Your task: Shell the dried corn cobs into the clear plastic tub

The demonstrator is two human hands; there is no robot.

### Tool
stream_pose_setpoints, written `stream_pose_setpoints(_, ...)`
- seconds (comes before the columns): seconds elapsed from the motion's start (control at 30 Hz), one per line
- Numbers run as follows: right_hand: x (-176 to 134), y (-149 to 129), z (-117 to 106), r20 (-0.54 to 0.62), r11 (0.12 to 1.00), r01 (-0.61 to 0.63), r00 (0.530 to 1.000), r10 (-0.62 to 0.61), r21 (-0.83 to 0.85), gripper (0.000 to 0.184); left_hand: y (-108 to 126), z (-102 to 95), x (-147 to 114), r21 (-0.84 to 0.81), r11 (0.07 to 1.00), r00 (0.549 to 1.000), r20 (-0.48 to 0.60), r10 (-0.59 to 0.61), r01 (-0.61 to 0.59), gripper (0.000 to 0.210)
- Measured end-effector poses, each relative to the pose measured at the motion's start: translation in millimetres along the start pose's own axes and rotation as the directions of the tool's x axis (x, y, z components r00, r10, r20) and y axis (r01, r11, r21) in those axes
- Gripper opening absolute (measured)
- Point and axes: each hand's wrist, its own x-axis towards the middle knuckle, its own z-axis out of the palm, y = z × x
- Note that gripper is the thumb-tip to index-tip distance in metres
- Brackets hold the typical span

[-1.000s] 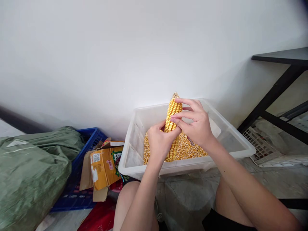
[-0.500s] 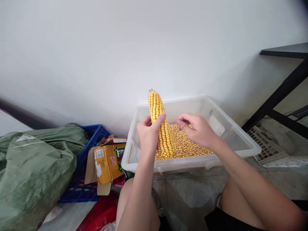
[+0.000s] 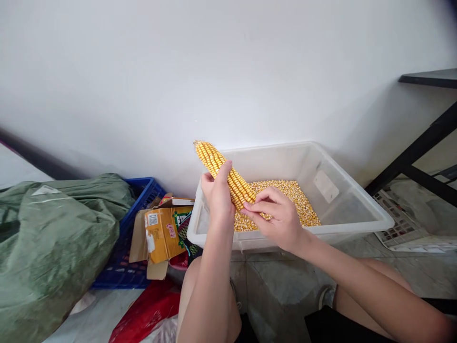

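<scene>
An ear of corn (image 3: pixel 211 158) with full rows of yellow kernels is tilted, its pointed end up and to the left. My left hand (image 3: pixel 218 193) is wrapped round its middle, thumb on top. At the lower end of the ear, the fingertips of my right hand (image 3: pixel 276 216) are pinched against the kernels. Both hands are above a clear plastic bin (image 3: pixel 353 190), where loose corn kernels (image 3: pixel 302 202) cover the bottom. My right fingers hide part of the ear's lower end.
To the left, a green sack (image 3: pixel 64 238) lies over a blue crate (image 3: pixel 121 257). A torn cardboard box (image 3: pixel 166 236) sits between crate and bin, above a red bag (image 3: pixel 146 309). A black metal frame (image 3: pixel 410 147) and a white basket (image 3: pixel 400 224) are on the right.
My right hand has moved left and down onto the ear's lower end. The ear has tipped further left in my left hand. The view has shifted slightly.
</scene>
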Motion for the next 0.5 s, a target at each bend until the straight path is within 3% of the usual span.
stream_pose_setpoints(0.13,9,8,-1,-0.03,0.997,0.042,0.999,-0.044,-0.07,0.011,2,0.7,-1,-0.034,0.997,0.996,-0.062,0.062,-0.065,0.051)
stream_pose_setpoints(0.23,19,13,-9,-0.09,0.994,-0.071,0.994,0.063,-0.085,0.012,15,-8.0,7,-0.071,0.983,0.98,-0.12,0.159,-0.168,0.047)
stream_pose_setpoints(0.33,20,-4,-8,-0.093,0.988,-0.151,0.984,0.152,0.022,0.013,39,-29.0,24,-0.053,0.955,0.947,-0.155,0.282,-0.293,0.04)
stream_pose_setpoints(0.4,10,-32,3,0.133,0.969,-0.177,0.979,0.155,0.173,0.014,59,-47.5,37,-0.018,0.936,0.92,-0.193,0.342,-0.352,0.041)
stream_pose_setpoints(0.43,1,-49,11,0.328,0.947,-0.172,0.941,0.078,0.27,0.015,69,-56.8,41,-0.001,0.935,0.916,-0.202,0.347,-0.355,0.042)
stream_pose_setpoints(0.47,-9,-68,19,0.531,0.917,-0.161,0.845,-0.064,0.366,0.016,79,-65.4,45,0.007,0.941,0.925,-0.183,0.334,-0.338,0.042)
stream_pose_setpoints(0.5,-20,-88,25,0.597,0.899,-0.152,0.79,-0.14,0.412,0.013,87,-72.9,47,0.025,0.947,0.933,-0.166,0.32,-0.32,0.04)
